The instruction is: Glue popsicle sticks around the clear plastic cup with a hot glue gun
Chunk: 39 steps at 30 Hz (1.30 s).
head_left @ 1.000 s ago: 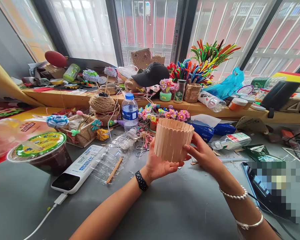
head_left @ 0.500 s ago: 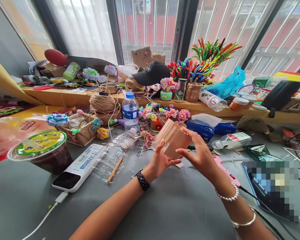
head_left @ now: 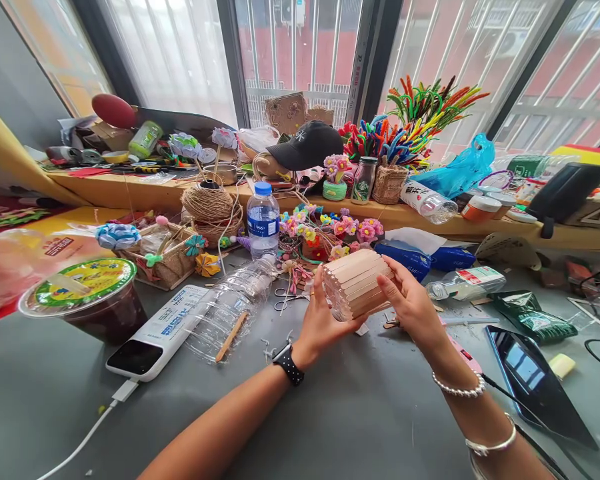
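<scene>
Between my two hands, above the grey table, is a round holder covered in flat wooden craft sticks (head_left: pixel 356 283), lying on its side. Its left end shows a clear plastic rim. My left hand (head_left: pixel 323 320) grips that left end, thumb up along the rim and fingers underneath. At the right end my right hand (head_left: pixel 410 300) holds the stick edges between thumb and fingers. Just beyond my left hand lie scissors (head_left: pixel 283 299) on the table. A pink glue gun (head_left: pixel 465 355) rests partly hidden behind my right forearm.
Cut clear plastic (head_left: pixel 235 300) with a loose craft stick (head_left: pixel 231 337), a white power bank (head_left: pixel 155 333) and a lidded drink cup (head_left: pixel 100 300) lie left. A water bottle (head_left: pixel 263 223) stands behind. A phone (head_left: pixel 535 380) and its nearby cable lie right.
The stick-covered holder has been turned in my hands, so its row of sticks now faces me and its clear rim points left. My right hand has shifted slightly right.
</scene>
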{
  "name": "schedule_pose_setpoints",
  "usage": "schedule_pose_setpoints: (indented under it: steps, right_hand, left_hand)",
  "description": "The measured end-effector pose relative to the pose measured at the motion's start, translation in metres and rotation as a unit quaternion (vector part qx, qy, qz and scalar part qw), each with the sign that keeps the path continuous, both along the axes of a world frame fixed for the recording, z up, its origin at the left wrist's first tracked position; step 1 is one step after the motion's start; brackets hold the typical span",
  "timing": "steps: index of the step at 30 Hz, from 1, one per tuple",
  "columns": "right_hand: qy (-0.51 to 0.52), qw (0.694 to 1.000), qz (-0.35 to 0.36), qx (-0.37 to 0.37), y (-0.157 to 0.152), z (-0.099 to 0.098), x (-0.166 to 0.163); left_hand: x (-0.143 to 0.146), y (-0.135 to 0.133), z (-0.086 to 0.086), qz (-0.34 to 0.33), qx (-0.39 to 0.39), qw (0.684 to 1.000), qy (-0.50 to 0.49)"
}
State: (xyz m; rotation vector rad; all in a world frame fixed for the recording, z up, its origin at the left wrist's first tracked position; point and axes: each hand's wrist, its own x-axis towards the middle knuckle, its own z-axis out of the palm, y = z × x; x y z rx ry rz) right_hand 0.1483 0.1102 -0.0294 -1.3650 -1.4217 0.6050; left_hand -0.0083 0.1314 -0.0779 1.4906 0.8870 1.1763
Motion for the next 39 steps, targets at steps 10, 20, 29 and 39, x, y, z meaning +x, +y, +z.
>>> schedule_pose_setpoints:
  steps: [10, 20, 29, 39]
  right_hand:
    - [-0.085, 0.994, -0.017, 0.065, -0.002, 0.005, 0.003]
    - [-0.12, 0.986, 0.035, 0.11, -0.009, 0.013, 0.008]
    - [-0.203, 0.962, 0.083, 0.161, -0.011, 0.019, -0.003]
    - [-0.32, 0.934, 0.084, 0.135, -0.003, 0.005, -0.003]
  left_hand:
    - [0.005, 0.0, -0.001, -0.129, -0.046, 0.986, -0.093]
    - [0.002, 0.011, 0.012, -0.211, -0.265, 0.877, -0.34]
    - [-0.001, 0.008, 0.012, -0.284, -0.385, 0.801, -0.359]
    - [0.001, 0.01, 0.009, -0.212, -0.379, 0.834, -0.341]
